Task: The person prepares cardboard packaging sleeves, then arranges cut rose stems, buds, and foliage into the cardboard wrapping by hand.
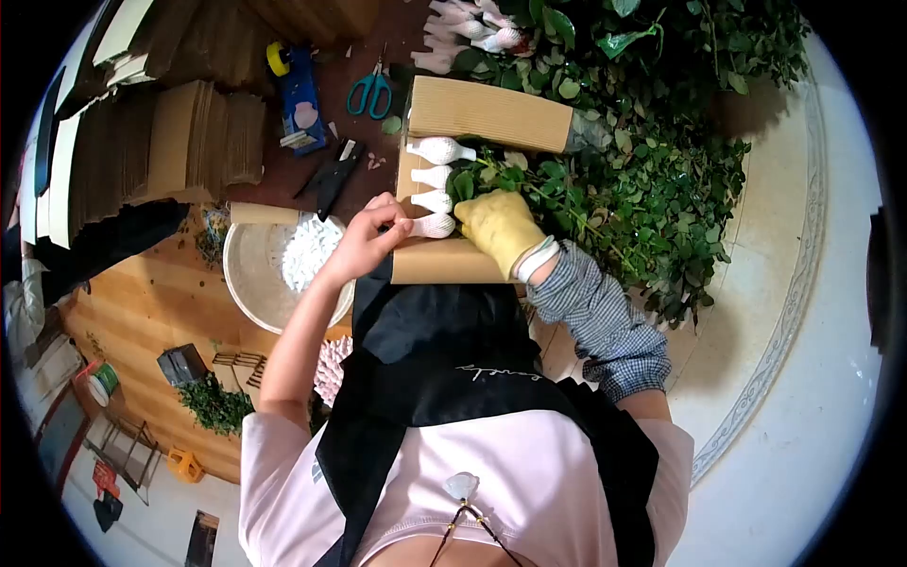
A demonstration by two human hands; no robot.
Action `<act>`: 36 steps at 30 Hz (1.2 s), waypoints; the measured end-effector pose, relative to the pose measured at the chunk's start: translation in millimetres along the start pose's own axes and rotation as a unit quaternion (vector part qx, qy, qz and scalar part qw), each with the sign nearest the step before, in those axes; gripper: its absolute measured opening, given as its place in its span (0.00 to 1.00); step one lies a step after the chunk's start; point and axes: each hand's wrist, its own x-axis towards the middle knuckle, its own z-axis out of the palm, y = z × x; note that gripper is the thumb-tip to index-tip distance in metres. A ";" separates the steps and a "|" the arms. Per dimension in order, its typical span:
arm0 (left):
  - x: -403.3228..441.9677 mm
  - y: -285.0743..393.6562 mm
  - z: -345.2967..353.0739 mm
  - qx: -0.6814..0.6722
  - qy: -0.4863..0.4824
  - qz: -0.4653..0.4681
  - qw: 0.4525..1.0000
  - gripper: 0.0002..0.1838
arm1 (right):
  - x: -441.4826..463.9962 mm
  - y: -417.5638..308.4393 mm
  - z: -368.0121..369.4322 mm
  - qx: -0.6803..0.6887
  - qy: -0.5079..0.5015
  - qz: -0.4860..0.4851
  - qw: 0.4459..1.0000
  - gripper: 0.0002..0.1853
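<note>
Several flower heads, which look like roses in white foam net sleeves [432,178], lie in a row on a cardboard sheet [453,265], their leafy stems [539,194] pointing right. My left hand [370,238], bare, pinches the tip of the nearest netted rose head [435,226], which looks pinkish. In a yellow glove, my right hand [501,230] is closed around the stem just behind that head, over the cardboard. Its fingertips are partly hidden by the glove and leaves. Beyond the row, a folded corrugated cardboard piece [491,113] lies across the stems.
A white tub [248,283] of foam net sleeves [312,253] stands left. Blue scissors [370,93], a black stapler-like tool [337,178] and a blue tape dispenser [300,99] lie on the dark table. Stacked cardboard [189,142] fills the upper left; leafy stems [671,189] heap right.
</note>
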 end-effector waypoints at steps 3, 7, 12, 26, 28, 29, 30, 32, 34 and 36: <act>-3.3 12.5 -8.1 -0.338 0.275 -0.029 0.899 0.07 | -1.6 6.2 8.0 -0.017 0.012 0.034 0.999 0.10; 2.3 -7.8 -22.7 -0.055 0.240 -0.141 0.959 0.08 | -24.8 13.5 -14.2 0.209 0.180 -0.127 0.953 0.10; 41.8 16.0 12.9 0.201 0.068 0.048 0.976 0.09 | -15.7 6.1 -23.1 0.035 0.186 -0.024 0.982 0.13; 38.5 29.3 -7.4 0.142 0.141 -0.028 0.979 0.14 | 6.1 20.7 -2.2 0.031 0.126 0.016 0.991 0.09; 44.9 25.0 0.8 0.217 0.087 0.010 0.972 0.16 | 6.8 21.4 -4.4 0.033 0.124 0.017 0.992 0.08; 49.2 23.1 5.3 0.243 0.076 0.072 0.964 0.15 | 9.0 20.7 -5.6 0.033 0.129 0.018 0.991 0.08; 49.0 22.0 8.5 0.225 0.088 0.080 0.967 0.13 | 10.8 19.8 -4.3 0.036 0.132 0.027 0.990 0.08; 42.5 14.5 15.1 0.117 0.171 0.039 0.978 0.10 | 8.9 21.9 2.9 0.064 0.173 0.022 0.983 0.10; 27.1 -11.8 -17.3 -0.013 0.309 -0.043 0.950 0.05 | 10.3 24.2 7.9 0.069 0.195 0.010 0.978 0.09; 16.9 -4.3 -42.1 0.021 0.380 -0.016 0.925 0.03 | -0.4 30.0 11.3 0.079 0.277 -0.070 0.955 0.09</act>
